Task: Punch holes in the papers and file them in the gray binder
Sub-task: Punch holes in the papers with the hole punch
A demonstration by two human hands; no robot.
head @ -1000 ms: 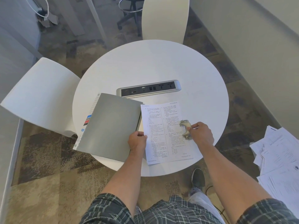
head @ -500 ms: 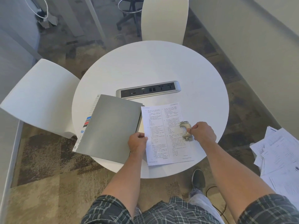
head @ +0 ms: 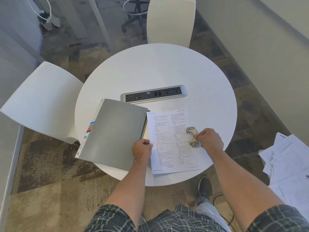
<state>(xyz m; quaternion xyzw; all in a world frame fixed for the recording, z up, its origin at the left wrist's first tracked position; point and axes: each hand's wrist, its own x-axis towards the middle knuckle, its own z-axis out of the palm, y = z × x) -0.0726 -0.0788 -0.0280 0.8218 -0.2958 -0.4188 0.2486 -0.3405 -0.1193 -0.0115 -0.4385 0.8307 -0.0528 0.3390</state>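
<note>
Here right hand [head: 209,141] pinches metal punch [head: 192,136] on printed sheet [head: 173,143]

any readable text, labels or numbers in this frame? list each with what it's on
None can be read as words.
Printed sheet under both hands: two columns of numbered text, too small and blurred to quote.
Index page sticking out from under the gray binder: ruled lines, coloured tabs and a small blue label, all illegible.
Power strip set in the table: port markings too small.
Loose papers at right: print blurred.
Hole punch: no marking visible.
</note>
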